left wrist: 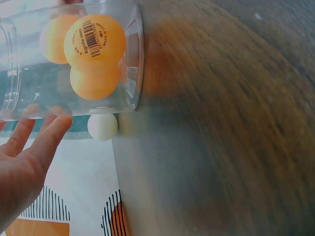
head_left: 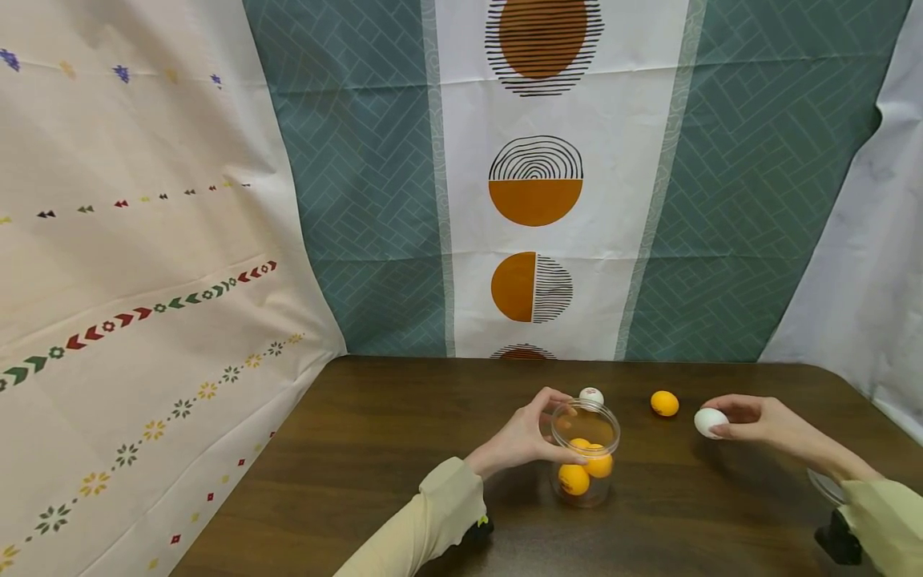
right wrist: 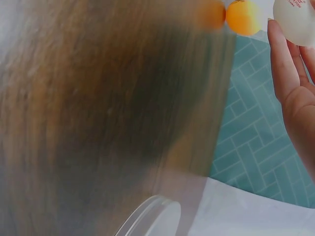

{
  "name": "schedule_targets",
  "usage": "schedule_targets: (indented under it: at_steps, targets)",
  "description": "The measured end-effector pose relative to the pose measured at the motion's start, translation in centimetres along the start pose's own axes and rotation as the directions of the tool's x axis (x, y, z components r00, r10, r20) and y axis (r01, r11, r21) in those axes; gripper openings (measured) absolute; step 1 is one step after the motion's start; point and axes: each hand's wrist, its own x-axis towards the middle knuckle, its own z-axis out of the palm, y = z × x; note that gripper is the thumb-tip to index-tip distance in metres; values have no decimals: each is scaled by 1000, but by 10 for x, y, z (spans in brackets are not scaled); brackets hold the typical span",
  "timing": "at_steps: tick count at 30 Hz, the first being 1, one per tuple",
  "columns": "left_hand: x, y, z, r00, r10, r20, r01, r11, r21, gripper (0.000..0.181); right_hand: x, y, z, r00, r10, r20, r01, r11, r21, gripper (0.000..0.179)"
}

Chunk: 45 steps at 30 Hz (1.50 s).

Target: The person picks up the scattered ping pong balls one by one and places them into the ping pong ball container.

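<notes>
Three orange balls [head_left: 574,479] sit inside the clear jar [head_left: 587,500], gripped near its top by the left hand [head_left: 526,433], fingers curled; right of the jar, the right hand [head_left: 766,421] pinches a white ball [head_left: 710,422], likely light, stiff and slippery, best held gently across its middle.

Passage: wooden tabletop [head_left: 339,457] left of left hand [head_left: 525,437]; gap between clear plastic jar [left wrist: 42,91] and right hand [head_left: 764,423]. Obstacles: orange table tennis ball [head_left: 664,403], far in gap; white table tennis ball [head_left: 591,395], behind jar; round lid [right wrist: 168,219], near right
</notes>
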Motion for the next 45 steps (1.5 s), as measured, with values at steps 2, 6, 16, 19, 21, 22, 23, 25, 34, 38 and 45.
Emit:
schedule_targets:
  at_steps: [2, 6, 16, 19, 21, 22, 23, 25, 34, 38, 45]
  targets:
    - [0, 0, 0, 1000, -1, 2, 1, 1000, -1, 60, 2, -1, 1, 1000, -7, -2, 7, 1000, 10, 32]
    - [0, -1, -1, 1000, -4, 3, 4, 1000, -3, 60, 8, -1, 5, 1000, -15, 1, 15, 1000, 24, 32]
    - [0, -2, 0, 1000, 11, 0, -11, 1000, -2, 61, 17, -5, 10, 1000, -9, 19, 8, 999, 45, 33]
    - [0, -3, 1, 1000, 16, -1, -16, 1000, -1, 62, 19, -8, 12, 1000, -16, 19, 15, 999, 52, 34]
    - [0, -3, 1, 1000, 16, -3, -16, 1000, -2, 62, 21, -11, 13, 1000, -18, 12, 18, 999, 47, 34]
    - [0, -3, 1, 1000, 17, -4, -17, 1000, -2, 62, 22, -12, 13, 1000, -25, 12, 24, 999, 42, 33]
    - [0, -3, 1, 1000, 16, -4, -16, 1000, -2, 62, 23, -13, 14, 999, -31, 12, 31, 999, 40, 33]
    - [0, -3, 1, 1000, 16, -3, -16, 1000, -3, 62, 25, -16, 15, 999, -36, 13, 35, 999, 39, 34]
    - [0, -2, 1, 1000, 10, 1, -10, 1000, -3, 61, 32, -30, 20, 996, -82, 28, 81, 995, 59, 37]
    - [0, -2, 1, 1000, 7, -1, -7, 1000, 0, 62, 34, -31, 22, 993, -114, 25, 112, 991, 75, 35]
    - [0, -3, 1, 1000, 5, -5, -5, 1000, 4, 62, 38, -34, 23, 991, -134, 32, 130, 986, 101, 34]
